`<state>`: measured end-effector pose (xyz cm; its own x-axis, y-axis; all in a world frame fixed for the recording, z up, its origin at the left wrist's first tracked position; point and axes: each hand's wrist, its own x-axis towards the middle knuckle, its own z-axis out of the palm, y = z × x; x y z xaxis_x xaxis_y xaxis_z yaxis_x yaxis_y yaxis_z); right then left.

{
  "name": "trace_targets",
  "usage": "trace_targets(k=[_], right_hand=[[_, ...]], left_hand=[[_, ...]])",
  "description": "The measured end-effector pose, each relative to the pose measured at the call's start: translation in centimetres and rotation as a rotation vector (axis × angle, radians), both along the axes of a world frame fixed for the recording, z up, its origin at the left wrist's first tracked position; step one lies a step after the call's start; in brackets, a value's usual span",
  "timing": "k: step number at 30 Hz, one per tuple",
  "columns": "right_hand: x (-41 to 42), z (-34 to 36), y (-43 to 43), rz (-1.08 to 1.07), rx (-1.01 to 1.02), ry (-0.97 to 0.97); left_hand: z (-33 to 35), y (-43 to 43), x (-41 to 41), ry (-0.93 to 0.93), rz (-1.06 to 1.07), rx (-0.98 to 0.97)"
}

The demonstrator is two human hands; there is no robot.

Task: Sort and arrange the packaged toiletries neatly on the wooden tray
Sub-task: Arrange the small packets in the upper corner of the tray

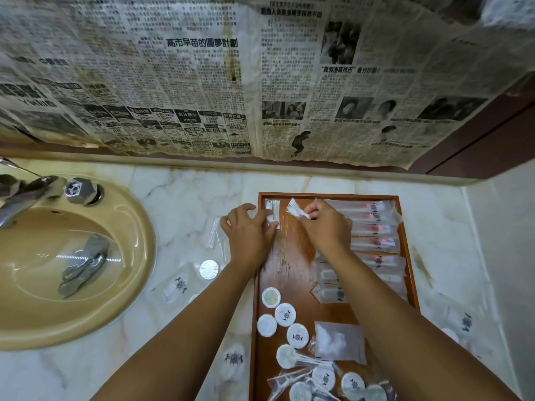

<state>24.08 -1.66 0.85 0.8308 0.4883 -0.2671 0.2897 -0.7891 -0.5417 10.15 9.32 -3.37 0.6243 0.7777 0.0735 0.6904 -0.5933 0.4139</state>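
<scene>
Left hand (pixel 249 228) gripped a swab packet (pixel 273 212) at the wooden tray's (pixel 327 195) far-left corner, likely squaring it, while the right hand (pixel 324 225) pinched a second packet (pixel 296 210) beside it.

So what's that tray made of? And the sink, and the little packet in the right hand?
Tray: probably wood, reddish-brown and varnished, as grain streaks and a sheen show. Sink: likely glazed ceramic, beige, with glossy reflections. Packet pinched by the right hand: thin clear plastic, crinkled and shiny.
</scene>
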Motion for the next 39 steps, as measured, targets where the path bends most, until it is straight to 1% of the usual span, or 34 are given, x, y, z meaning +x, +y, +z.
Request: trace_targets(k=[2, 5, 7, 9, 11, 13, 17, 22, 26, 28, 31, 35, 39], right_hand=[[0.2, 0.4, 0.3, -0.008, 0.053, 0.054], [0.8, 0.7, 0.4, 0.009, 0.197, 0.23], [1.2, 0.7, 0.4, 0.08, 0.218, 0.243], [1.5, 0.7, 0.4, 0.143, 0.188, 0.24], [1.6, 0.8, 0.7, 0.155, 0.17, 0.276], [1.8, 1.0, 1.1, 0.15, 0.189, 0.299], [1.9, 1.4, 1.4, 0.129, 0.26, 0.354], [1.6, 1.1, 1.6, 0.065, 0.334, 0.449], [0.7, 1.1, 1.9, -0.082, 0.432, 0.646], [0.3, 1.0, 1.9, -0.081, 0.446, 0.718], [-0.2, 0.9, 1.8, -0.05, 0.424, 0.794], [-0.6, 1.4, 1.3, -0.116, 0.428, 0.931], [-0.7, 1.5, 0.8, -0.157, 0.488, 0.976]], left_hand=[[0.3, 0.1, 0.0, -0.056, 0.013, -0.038], [1.1, 0.2, -0.3, -0.144, 0.074, -0.117], [1.7, 0.4, -0.5, -0.182, 0.095, -0.154], [1.9, 0.7, -0.6, -0.164, 0.024, -0.15], [1.9, 0.9, -0.6, -0.109, -0.063, -0.123], [1.8, 1.0, -0.6, -0.073, -0.084, -0.131], [2.2, 1.0, -0.7, -0.089, -0.021, -0.217], [2.7, 0.4, -0.6, -0.049, -0.045, -0.277], [2.6, 0.4, -0.5, -0.054, -0.021, -0.31], [2.6, 0.4, -0.4, -0.046, -0.008, -0.327], [2.7, 0.2, -0.3, -0.058, 0.029, -0.408], [2.8, 0.1, -0.4, -0.098, 0.067, -0.472], [3.0, -0.1, -0.4, -0.124, 0.084, -0.494]])
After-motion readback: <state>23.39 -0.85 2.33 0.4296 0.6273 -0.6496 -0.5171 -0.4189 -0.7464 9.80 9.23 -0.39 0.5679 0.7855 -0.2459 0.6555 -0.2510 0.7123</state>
